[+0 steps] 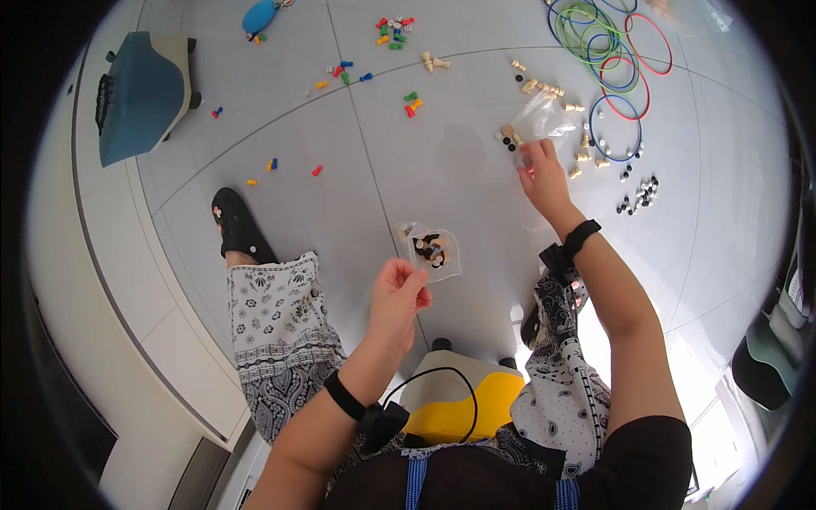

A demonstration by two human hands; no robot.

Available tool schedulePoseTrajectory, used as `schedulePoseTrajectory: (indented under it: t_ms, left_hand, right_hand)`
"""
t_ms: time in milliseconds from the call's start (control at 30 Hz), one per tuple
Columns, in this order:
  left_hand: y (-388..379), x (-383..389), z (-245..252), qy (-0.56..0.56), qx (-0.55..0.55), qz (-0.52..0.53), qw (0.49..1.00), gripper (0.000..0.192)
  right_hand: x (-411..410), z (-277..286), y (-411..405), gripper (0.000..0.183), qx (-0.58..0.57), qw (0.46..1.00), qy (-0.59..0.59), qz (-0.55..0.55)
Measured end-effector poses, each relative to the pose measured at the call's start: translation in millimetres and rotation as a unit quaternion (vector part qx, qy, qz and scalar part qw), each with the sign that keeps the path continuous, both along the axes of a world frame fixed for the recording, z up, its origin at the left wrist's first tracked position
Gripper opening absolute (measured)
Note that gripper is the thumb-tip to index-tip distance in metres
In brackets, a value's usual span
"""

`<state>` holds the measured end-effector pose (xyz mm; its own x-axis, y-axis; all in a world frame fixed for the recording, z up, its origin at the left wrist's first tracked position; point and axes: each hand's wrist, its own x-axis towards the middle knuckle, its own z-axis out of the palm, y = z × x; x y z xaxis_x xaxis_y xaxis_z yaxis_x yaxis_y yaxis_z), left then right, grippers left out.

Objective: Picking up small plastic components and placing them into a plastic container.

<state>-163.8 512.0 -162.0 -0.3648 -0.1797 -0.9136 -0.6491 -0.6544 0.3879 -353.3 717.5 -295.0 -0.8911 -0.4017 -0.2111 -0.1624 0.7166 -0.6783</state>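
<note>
My left hand point(398, 299) is at the near edge of a clear plastic zip bag point(452, 262), with thumb and forefinger pinched at its rim. Black and white round pieces point(430, 248) and some pale wooden ones show inside the bag's mouth. Farther out on the right, my right hand point(545, 178) reaches down with bent fingers beside a pale wooden chess piece point(517, 139). Whether anything is between its fingertips is unclear. Close to those fingertips lie a wooden disc point(507, 130) and small black discs point(508, 144). A crumpled clear bag point(542, 118) rests just beyond.
Wooden chess pieces point(545, 88) and black and white discs point(644, 191) are scattered at right, below coloured rings point(593, 38). Coloured pawns point(395, 29) lie in several groups. A blue-grey stool point(140, 95) is at left; a yellow-and-beige one point(465, 395) is beneath me.
</note>
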Motion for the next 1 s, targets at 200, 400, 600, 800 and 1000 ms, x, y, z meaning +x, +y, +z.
schedulePoseTrajectory:
  t_ms: [200,400,600,800,1000]
  left_hand:
    - [0.7,3.0,-1.1,-0.002,0.004,0.007,1.0,0.014]
    - [2.5,1.4,-0.2,0.007,0.009,0.003,1.0,0.014]
    - [-1.0,4.5,-5.0,-0.004,-0.008,0.003,1.0,0.014]
    - [4.2,7.0,-13.1,0.009,-0.019,0.02,1.0,0.015]
    - [4.6,1.5,-11.1,0.006,-0.03,0.014,0.999,0.016]
  right_hand:
    - [-4.5,-14.5,-1.9,0.026,0.031,0.999,0.006,-0.023]
    - [-6.9,-10.6,-13.5,0.019,0.018,0.997,0.077,0.008]
    - [-15.5,-25.6,-36.1,0.011,0.087,0.99,0.085,0.067]
    - [-17.6,-11.4,-35.5,0.016,0.065,0.986,0.105,0.111]
    - [-10.3,-12.9,-38.0,0.021,0.095,0.98,0.13,0.12]
